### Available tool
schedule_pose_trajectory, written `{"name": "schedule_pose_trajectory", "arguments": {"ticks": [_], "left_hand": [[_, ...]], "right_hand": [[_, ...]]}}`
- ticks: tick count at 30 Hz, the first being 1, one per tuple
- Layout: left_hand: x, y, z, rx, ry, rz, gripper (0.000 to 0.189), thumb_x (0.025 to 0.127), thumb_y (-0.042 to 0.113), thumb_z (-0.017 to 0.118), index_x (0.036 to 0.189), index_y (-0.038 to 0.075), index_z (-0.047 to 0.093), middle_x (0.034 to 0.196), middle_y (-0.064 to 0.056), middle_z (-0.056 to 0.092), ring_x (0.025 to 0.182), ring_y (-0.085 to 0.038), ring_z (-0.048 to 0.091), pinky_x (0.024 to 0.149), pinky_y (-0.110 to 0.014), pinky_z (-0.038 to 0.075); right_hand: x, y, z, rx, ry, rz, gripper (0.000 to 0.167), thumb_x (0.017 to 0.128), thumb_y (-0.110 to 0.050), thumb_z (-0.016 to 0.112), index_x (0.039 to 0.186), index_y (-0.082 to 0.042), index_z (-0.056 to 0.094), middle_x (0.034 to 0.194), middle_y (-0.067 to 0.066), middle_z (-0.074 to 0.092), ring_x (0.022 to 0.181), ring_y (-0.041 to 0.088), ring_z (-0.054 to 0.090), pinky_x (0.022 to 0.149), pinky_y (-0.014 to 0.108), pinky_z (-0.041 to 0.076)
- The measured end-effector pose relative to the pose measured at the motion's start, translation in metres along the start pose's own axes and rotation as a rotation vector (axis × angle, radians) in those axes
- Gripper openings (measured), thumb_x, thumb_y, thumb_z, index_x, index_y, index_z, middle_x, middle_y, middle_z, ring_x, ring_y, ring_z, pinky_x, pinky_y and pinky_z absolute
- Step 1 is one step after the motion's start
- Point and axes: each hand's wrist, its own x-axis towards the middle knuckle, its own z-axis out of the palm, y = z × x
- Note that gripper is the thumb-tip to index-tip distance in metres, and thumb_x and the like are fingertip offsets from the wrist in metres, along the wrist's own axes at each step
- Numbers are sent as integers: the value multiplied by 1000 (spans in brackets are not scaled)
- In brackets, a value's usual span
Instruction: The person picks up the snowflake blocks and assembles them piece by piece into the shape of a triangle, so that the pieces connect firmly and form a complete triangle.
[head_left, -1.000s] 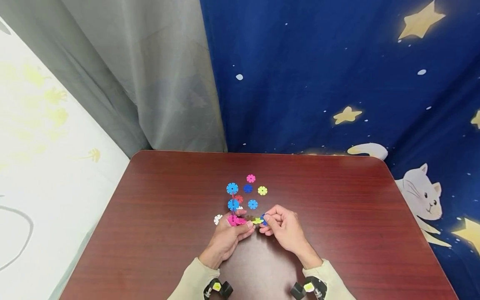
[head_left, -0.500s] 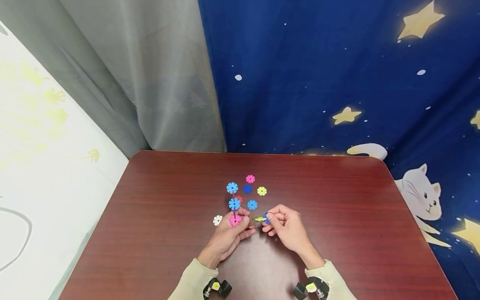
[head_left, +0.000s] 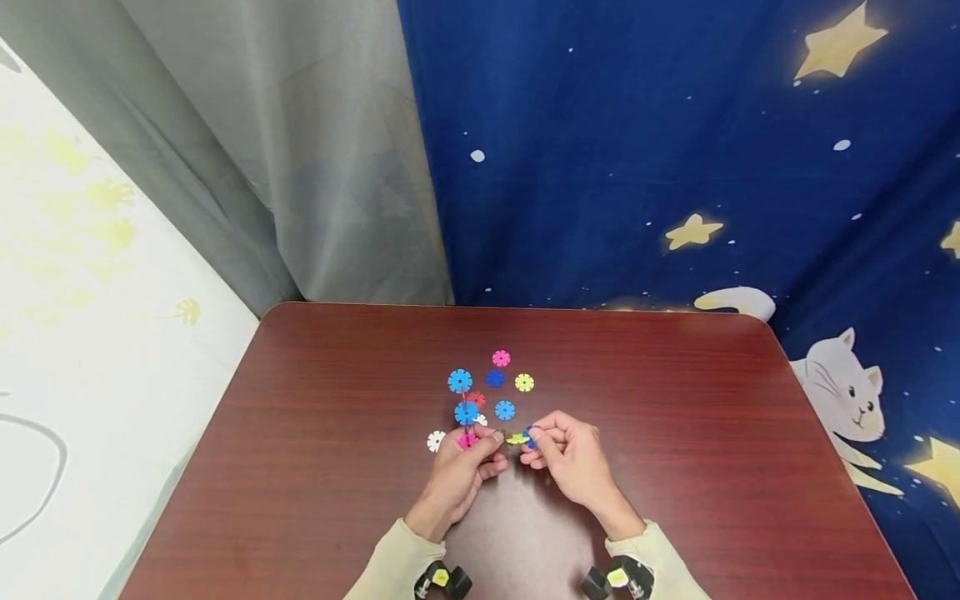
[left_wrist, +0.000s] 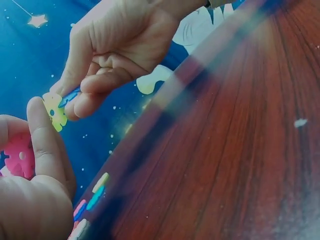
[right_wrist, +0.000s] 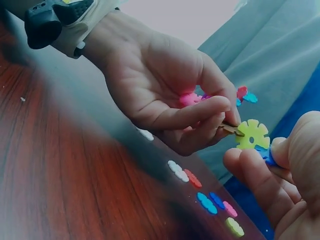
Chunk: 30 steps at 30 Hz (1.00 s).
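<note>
My left hand (head_left: pixel 457 477) holds a linked chain of plastic snowflake discs. A pink disc (left_wrist: pixel 20 156) sits within its fingers, and light blue discs (head_left: pixel 466 412) stick out beyond them. Between thumb and fingertips it pinches a brown disc (right_wrist: pixel 228 129), seen edge-on in the right wrist view. My right hand (head_left: pixel 579 465) pinches a dark blue disc (right_wrist: pixel 266 154) that is joined to a yellow-green disc (right_wrist: pixel 253 134). The yellow-green disc meets the brown one at its edge; I cannot tell whether their slots are fully engaged.
Loose discs lie on the dark red wooden table (head_left: pixel 697 433) beyond the hands: white (head_left: pixel 436 441), red (head_left: pixel 477 400), light blue (head_left: pixel 505 410), dark blue (head_left: pixel 495 378), yellow (head_left: pixel 524 382) and pink (head_left: pixel 501 358). Curtains (head_left: pixel 600 167) hang behind the table.
Half a second ago a gap showed between the yellow-green disc and the left fingers; now they are closer. The left hand has turned slightly, its thumb covering more of the pink disc, and the chain has shifted.
</note>
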Motion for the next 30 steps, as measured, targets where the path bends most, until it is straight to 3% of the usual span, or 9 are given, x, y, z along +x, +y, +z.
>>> {"name": "schedule_pose_trajectory", "arguments": {"ticks": [6, 13, 21, 30], "left_hand": [[0, -3, -3, -35, -13, -9, 12, 99, 4, 69, 95, 7, 58, 81, -1, 67, 62, -7, 69, 67, -23, 64], [-1, -4, -6, -65, -62, -18, 14, 100, 6, 69, 93, 10, 57, 81, 0, 68, 64, -6, 69, 68, -22, 63], [-2, -3, -4, -82, -65, -16, 14, 101, 6, 68, 93, 11, 58, 79, 1, 67, 63, -5, 68, 66, -20, 63], [-4, 1, 2, -40, -82, 18, 11, 99, 8, 70, 93, 9, 60, 79, 0, 66, 62, -5, 66, 66, -20, 63]], "right_hand": [[0, -2, 2, 16, -19, -5, 12, 104, -5, 67, 98, 4, 68, 84, 22, 79, 68, 15, 79, 62, 34, 65], [0, -1, 3, 10, -25, -1, 12, 104, -6, 66, 97, 4, 68, 84, 20, 79, 68, 15, 79, 61, 38, 65], [1, -3, 2, 20, -34, -21, 13, 104, -6, 66, 97, 5, 68, 84, 22, 79, 69, 17, 79, 62, 35, 65], [-2, -7, -2, 10, -5, -23, 12, 103, -6, 68, 98, 4, 69, 83, 22, 79, 68, 15, 79, 62, 33, 65]]}}
